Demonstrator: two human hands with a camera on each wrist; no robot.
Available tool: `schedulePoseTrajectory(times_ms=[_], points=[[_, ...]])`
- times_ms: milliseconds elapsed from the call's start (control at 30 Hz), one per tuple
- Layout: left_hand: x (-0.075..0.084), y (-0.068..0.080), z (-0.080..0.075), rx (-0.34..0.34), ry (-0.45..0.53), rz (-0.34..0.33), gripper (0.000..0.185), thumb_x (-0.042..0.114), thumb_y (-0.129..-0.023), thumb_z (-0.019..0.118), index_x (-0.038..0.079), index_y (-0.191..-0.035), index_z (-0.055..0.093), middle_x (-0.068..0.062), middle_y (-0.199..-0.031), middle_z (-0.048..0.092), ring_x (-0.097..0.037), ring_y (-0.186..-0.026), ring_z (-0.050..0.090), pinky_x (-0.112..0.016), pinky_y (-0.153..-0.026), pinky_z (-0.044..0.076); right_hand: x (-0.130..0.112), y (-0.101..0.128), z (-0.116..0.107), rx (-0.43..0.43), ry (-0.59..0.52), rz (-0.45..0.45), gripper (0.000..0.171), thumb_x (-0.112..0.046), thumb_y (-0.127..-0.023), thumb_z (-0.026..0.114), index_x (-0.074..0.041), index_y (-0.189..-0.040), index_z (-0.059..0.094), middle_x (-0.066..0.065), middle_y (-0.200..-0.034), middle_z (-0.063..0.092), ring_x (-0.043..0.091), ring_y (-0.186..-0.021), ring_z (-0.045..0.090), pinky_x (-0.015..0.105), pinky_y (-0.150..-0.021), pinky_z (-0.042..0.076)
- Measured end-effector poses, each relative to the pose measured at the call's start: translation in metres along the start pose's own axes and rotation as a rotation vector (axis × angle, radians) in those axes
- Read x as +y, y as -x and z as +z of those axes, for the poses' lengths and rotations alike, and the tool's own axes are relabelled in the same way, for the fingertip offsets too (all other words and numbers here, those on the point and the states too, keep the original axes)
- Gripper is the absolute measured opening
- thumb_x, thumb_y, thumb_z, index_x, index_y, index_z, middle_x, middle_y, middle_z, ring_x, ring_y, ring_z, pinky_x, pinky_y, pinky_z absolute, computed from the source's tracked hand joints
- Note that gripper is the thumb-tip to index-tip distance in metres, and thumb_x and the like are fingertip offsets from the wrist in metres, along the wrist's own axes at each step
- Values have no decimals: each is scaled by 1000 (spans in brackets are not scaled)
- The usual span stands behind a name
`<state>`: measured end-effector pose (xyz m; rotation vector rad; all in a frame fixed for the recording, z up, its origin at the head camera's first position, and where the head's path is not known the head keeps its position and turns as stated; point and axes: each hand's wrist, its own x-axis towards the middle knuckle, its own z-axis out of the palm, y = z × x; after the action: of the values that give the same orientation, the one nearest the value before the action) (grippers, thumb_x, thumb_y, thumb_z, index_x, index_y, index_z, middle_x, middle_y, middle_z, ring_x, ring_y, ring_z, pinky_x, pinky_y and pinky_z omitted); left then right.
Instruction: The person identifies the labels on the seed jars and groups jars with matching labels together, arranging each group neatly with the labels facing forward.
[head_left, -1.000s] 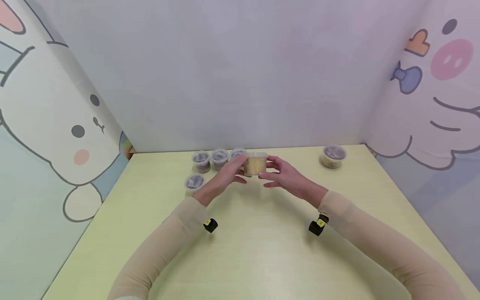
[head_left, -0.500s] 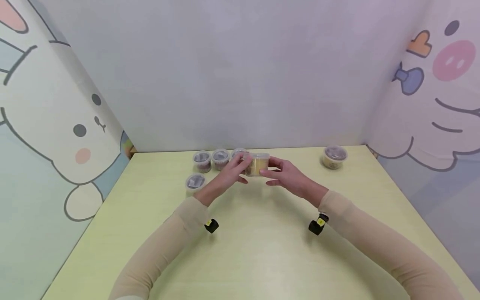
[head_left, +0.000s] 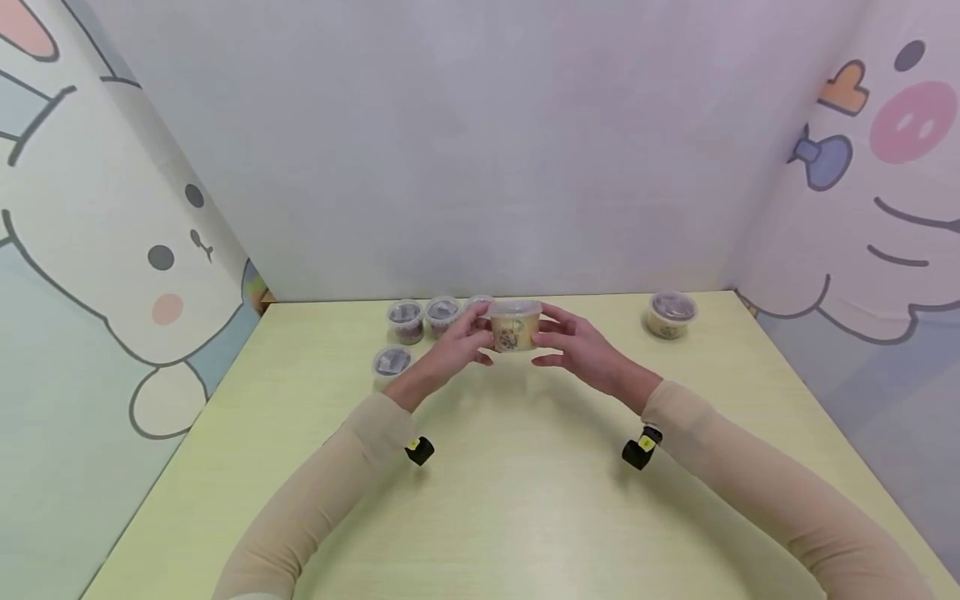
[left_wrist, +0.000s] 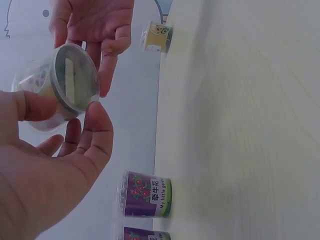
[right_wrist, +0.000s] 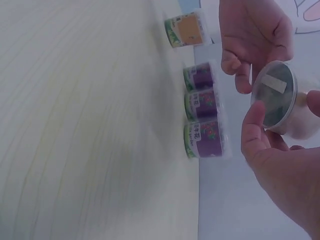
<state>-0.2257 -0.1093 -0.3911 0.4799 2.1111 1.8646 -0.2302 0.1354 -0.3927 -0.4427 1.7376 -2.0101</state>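
Note:
Above the far part of the table, both hands hold a small lidded plastic tub (head_left: 516, 327) with a yellow label and a dark printed picture. My left hand (head_left: 459, 343) grips its left side, thumb and fingers around it. On the opposite side, my right hand (head_left: 581, 346) holds it between thumb and fingers. Seen in the left wrist view, the tub (left_wrist: 75, 80) shows its dark round underside with a pale sticker strip. The right wrist view shows that same underside of the tub (right_wrist: 275, 95), with a right fingertip against its edge.
Purple-labelled tubs (right_wrist: 204, 139) stand in a row at the table's back, behind the left hand. An orange-labelled tub (right_wrist: 185, 30) sits nearer, beside the left wrist. Another yellow tub (head_left: 671, 315) stands far right. A pale wall (head_left: 487, 167) rises behind the table (head_left: 517, 500).
The held tub has turned between the hands, so its printed picture now faces the head camera where plain yellow showed before. Fingers shifted slightly around it. The standing tubs stayed put.

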Motion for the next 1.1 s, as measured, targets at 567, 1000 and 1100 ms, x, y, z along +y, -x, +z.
schedulePoseTrajectory(times_ms=[567,1000,1100], points=[[-9,-1,5,-30,-90,-9,41,9,-100,44,8,-141,44,-18,-129,50,-30,-105,61,-43,-80,58,2,0,9,-16,142,20,74,-6,-96,53,-15,-162,21,12,-157,32,35,-139,40,46,-99,52],[-7,-1,1,-84,-39,-17,43,20,-103,38,9,-145,41,-17,-135,50,-36,-113,56,-42,-84,57,1,1,3,-40,62,25,68,-10,-99,42,-10,-162,17,18,-157,31,35,-132,44,54,-106,45],[-8,0,0,-84,-37,-21,44,20,-102,37,10,-145,41,-18,-135,50,-35,-111,57,-43,-84,57,1,0,5,-39,53,27,68,-8,-98,43,-9,-162,18,19,-155,32,34,-131,45,54,-105,46]])
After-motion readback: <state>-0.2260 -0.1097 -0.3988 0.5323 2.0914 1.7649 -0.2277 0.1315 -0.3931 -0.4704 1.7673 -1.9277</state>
